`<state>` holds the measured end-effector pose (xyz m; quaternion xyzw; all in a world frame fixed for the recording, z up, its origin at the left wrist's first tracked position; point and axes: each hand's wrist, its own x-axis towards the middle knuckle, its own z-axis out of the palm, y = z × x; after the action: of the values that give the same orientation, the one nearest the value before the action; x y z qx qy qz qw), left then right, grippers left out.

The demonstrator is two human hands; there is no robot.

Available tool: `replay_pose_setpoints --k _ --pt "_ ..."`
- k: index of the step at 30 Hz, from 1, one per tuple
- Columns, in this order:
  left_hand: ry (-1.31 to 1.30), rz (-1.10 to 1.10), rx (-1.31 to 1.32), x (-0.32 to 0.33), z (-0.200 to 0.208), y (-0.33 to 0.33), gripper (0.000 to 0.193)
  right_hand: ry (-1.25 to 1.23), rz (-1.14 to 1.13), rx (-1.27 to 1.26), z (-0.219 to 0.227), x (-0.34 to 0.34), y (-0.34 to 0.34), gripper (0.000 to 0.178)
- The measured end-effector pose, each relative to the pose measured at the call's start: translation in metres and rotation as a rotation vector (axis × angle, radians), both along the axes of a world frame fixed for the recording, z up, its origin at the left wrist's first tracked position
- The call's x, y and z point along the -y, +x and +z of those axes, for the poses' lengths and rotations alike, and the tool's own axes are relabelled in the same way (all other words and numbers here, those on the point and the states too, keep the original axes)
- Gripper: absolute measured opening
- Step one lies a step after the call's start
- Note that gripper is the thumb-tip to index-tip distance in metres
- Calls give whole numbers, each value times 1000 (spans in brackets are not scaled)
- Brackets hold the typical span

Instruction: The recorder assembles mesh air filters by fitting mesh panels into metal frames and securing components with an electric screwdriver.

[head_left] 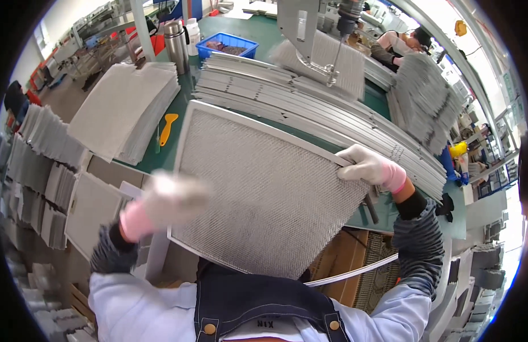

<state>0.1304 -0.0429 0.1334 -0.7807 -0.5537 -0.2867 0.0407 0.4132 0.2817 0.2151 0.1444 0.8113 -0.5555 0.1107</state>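
A silvery metal mesh filter panel [264, 182] lies tilted in front of me, over the near side of the green table. Pale metal frame strip [241, 118] runs along its far and left edges, while the right edge shows bare mesh. My right hand [363, 166], in a white glove with a pink cuff, is closed on the frame at the panel's far right corner, thumb over the mesh. Over the panel's left edge is my left hand [175, 199], gloved alike and smeared by motion; its fingers cannot be made out. A white strip [355, 273] curves out below the panel's right side.
Long metal frame strips [309, 102] are stacked beyond the panel, under a machine head [309, 40]. A yellow scraper [168, 129] lies beside stacked pale sheets [124, 108]. Further back stand a steel flask [175, 45] and a blue basket [227, 45]. Another person [398, 45] works at far right.
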Motion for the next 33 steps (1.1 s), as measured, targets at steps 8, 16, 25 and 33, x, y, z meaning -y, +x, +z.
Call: replay_pose_setpoints --k 8,16,25,33 --pt "-620 -57 -163 -142 94 19 29 268 63 149 21 28 -35 15" --pt "-757 -321 70 -186 72 55 26 221 -10 74 1 35 -18 20" --pt "-812 -294 272 -186 70 51 22 395 22 48 7 31 -34 26" --pt "-831 -217 206 -185 75 62 24 311 106 139 17 34 -32 28"
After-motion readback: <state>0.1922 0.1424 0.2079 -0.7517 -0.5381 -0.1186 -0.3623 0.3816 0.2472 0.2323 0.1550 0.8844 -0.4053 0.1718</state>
